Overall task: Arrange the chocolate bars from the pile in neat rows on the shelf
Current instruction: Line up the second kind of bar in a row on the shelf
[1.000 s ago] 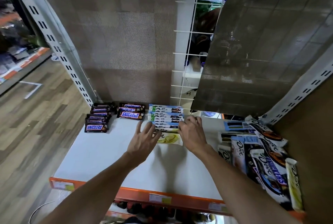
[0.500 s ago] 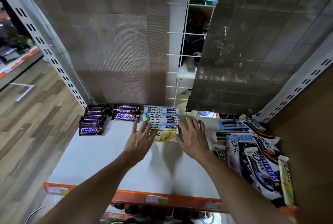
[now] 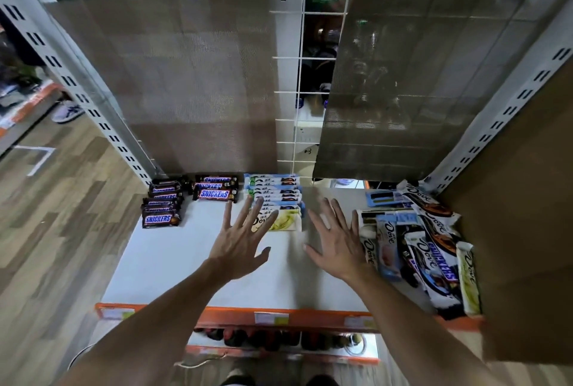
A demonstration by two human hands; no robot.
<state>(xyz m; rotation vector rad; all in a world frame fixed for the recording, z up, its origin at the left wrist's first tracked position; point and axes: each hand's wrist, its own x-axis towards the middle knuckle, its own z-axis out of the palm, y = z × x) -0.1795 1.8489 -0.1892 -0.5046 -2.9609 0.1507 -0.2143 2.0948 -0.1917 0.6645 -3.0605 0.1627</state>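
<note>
Both hands are wide open, fingers splayed, nothing held in either; the left hand [image 3: 240,240] has its fingertips over the near end of the Dove row [image 3: 276,196], and the right hand [image 3: 333,236] is just right of that row. The messy pile of chocolate bars [image 3: 418,246] sits right against the right hand's outer side; the Snickers rows [image 3: 161,204] are off past the left hand's left, all on the white shelf [image 3: 173,261].
</note>
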